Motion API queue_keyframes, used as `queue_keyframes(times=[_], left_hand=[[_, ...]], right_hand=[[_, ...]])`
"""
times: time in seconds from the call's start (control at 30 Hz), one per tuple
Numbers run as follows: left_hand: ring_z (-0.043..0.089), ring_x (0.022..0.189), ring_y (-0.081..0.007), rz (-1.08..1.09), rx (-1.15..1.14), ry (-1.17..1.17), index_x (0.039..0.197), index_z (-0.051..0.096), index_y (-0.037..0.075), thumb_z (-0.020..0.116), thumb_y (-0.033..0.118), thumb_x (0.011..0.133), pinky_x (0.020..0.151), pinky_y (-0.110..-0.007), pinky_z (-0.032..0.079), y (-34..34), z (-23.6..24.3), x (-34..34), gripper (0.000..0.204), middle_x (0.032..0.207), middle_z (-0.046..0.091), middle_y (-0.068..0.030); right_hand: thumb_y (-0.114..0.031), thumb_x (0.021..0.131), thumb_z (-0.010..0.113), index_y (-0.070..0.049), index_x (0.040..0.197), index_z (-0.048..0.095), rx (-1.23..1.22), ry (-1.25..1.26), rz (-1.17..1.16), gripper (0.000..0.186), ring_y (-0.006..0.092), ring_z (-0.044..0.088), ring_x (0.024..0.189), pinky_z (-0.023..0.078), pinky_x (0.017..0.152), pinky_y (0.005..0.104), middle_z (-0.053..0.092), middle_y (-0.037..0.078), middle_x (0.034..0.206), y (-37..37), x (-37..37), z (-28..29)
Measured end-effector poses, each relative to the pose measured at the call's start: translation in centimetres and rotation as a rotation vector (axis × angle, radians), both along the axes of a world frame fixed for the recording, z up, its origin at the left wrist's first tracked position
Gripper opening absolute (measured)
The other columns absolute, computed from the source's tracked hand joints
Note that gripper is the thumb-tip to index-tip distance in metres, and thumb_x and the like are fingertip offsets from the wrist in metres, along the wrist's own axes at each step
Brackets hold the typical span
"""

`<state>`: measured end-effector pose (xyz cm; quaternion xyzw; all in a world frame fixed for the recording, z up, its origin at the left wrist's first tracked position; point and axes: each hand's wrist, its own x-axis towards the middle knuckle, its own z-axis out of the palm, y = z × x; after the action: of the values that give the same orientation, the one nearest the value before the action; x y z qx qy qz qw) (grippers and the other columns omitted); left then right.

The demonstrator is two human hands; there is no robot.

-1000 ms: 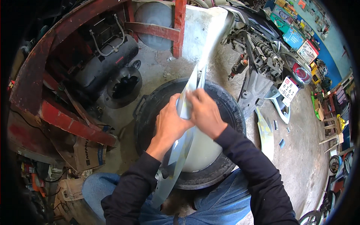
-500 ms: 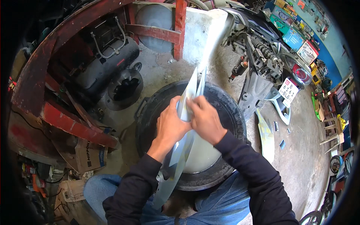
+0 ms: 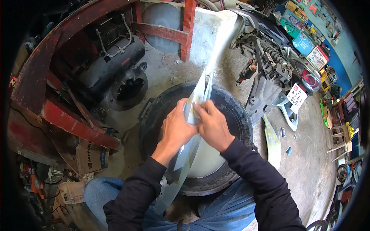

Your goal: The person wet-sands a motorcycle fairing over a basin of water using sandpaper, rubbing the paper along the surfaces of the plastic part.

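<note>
A long, narrow motorcycle body panel (image 3: 187, 156), pale grey with yellowish patches, slants over a round black tub (image 3: 154, 111) between my knees. Its far end is a thin point and its near end reaches toward my lap. My left hand (image 3: 175, 131) is closed around the panel's middle. My right hand (image 3: 216, 125) presses on the panel's face just beside it, fingers bent and drawn together. Whatever lies under those fingertips is hidden. Cloudy whitish water (image 3: 206, 159) shows inside the tub below the panel.
A second pale panel (image 3: 273, 142) lies on the floor at the right, near small dark blue pieces (image 3: 288, 151). Beyond it stands a partly stripped motorcycle (image 3: 269, 57). To the left are a red frame (image 3: 73, 123), a black air compressor (image 3: 111, 57) and a cardboard box (image 3: 90, 154).
My right hand has shifted slightly along the panel's face, its fingers a little lower. The left hand keeps its hold, and the view has tilted slightly.
</note>
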<state>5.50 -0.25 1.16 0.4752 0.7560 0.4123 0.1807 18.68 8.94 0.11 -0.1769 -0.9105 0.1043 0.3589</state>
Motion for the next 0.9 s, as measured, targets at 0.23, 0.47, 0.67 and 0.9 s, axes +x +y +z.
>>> queue_keyframes(times=[0.23,0.47,0.67,0.9], left_hand=[[0.071,0.111,-0.0433,-0.011,-0.008,-0.009,0.144,0.052,0.006,0.091,0.035,0.070,0.092,-0.049,0.057,0.2,-0.2,-0.1,0.089,0.119,0.073,-0.0244],[0.071,0.112,-0.0427,-0.011,0.007,-0.006,0.145,0.051,0.005,0.086,0.028,0.068,0.093,-0.048,0.057,0.2,-0.2,-0.2,0.087,0.120,0.073,-0.0251],[0.071,0.112,-0.0422,-0.023,-0.051,-0.017,0.146,0.051,0.005,0.086,0.029,0.068,0.093,-0.048,0.057,0.1,-0.2,-0.4,0.088,0.120,0.073,-0.0253],[0.071,0.114,-0.0447,-0.004,-0.016,-0.008,0.145,0.052,0.007,0.091,0.036,0.069,0.094,-0.048,0.056,0.0,0.0,0.0,0.090,0.119,0.073,-0.0275]], right_hand=[[0.005,0.076,0.066,0.004,0.125,0.066,0.031,0.013,0.030,0.048,0.0361,0.065,0.093,0.056,0.080,0.0447,0.057,0.016,0.103,-0.8,0.2,0.0],[0.006,0.076,0.066,0.004,0.124,0.067,0.005,0.008,-0.043,0.047,0.0364,0.066,0.097,0.056,0.081,0.0439,0.059,0.017,0.106,0.6,-0.6,0.2],[0.004,0.077,0.065,0.003,0.122,0.068,-0.018,0.003,-0.026,0.046,0.0375,0.066,0.096,0.056,0.080,0.0464,0.058,0.016,0.104,0.3,0.0,-0.5],[0.005,0.076,0.066,0.002,0.123,0.068,0.016,0.008,-0.017,0.048,0.0358,0.066,0.094,0.056,0.079,0.0454,0.058,0.016,0.104,0.2,0.0,-0.4]])
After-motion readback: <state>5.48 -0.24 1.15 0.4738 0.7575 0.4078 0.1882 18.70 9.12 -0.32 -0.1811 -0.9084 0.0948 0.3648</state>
